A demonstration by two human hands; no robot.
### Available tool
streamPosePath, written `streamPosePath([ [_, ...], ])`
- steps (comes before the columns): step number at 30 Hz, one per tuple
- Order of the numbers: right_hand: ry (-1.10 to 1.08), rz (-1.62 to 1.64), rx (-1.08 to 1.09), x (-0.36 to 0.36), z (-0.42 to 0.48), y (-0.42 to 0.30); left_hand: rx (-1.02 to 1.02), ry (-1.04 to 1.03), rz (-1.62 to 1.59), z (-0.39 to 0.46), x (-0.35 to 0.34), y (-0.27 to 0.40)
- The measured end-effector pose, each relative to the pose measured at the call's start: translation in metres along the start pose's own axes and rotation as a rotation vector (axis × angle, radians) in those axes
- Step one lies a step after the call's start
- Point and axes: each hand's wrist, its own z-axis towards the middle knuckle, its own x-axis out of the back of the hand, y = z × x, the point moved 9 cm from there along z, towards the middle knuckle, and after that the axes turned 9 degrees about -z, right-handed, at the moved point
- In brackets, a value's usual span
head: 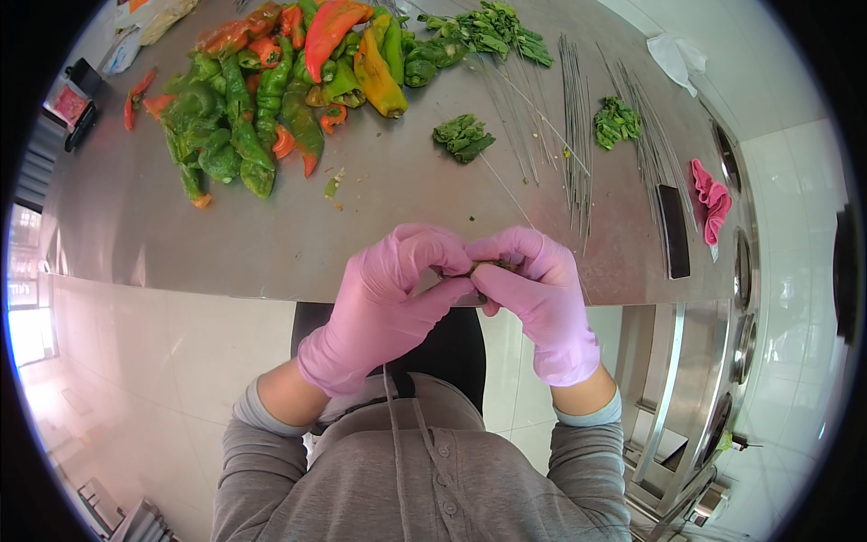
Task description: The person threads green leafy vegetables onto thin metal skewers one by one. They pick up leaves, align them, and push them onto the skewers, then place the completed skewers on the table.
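Observation:
My left hand (pixel 396 288) and my right hand (pixel 538 291), both in pink gloves, meet above the front edge of the steel table. Between their fingertips they pinch a small, dark green piece of leaf or vegetable (pixel 498 265), mostly covered by the fingers. A thin metal skewer (pixel 504 186) runs from a clump of leafy greens (pixel 464 137) toward my right hand; whether the fingers touch it cannot be told. More skewers (pixel 576 135) lie in a loose row beyond my right hand, and a second small leafy clump (pixel 617 122) rests among them.
A heap of green, red and yellow peppers (pixel 271 95) covers the table's (pixel 223 237) back left. Leafy greens (pixel 498 30) lie at the back. At right are a phone (pixel 672 230) and a pink cloth (pixel 711 200). A black-and-red object (pixel 73 101) stands at the left edge.

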Motion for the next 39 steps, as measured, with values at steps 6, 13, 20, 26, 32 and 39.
streamPosePath([
  [6,-0.005,-0.580,0.624,-0.004,-0.015,-0.039,0.283,0.134,-0.374,-0.007,0.006,-0.026],
  [13,0.132,-0.662,0.814,-0.010,-0.023,-0.045,0.477,0.135,-0.579,-0.011,0.001,-0.035],
  [20,0.111,-0.383,0.623,0.005,-0.011,-0.031,0.370,0.097,-0.475,-0.010,0.002,-0.029],
  [26,0.024,0.034,0.137,0.006,-0.003,-0.004,0.237,0.035,-0.374,-0.007,0.000,-0.019],
  [32,0.014,0.106,0.158,0.008,-0.001,0.001,0.161,0.009,-0.175,-0.003,-0.001,-0.008],
  [39,-0.030,0.083,0.306,0.005,0.000,0.000,0.108,0.013,-0.102,-0.005,-0.001,-0.013],
])
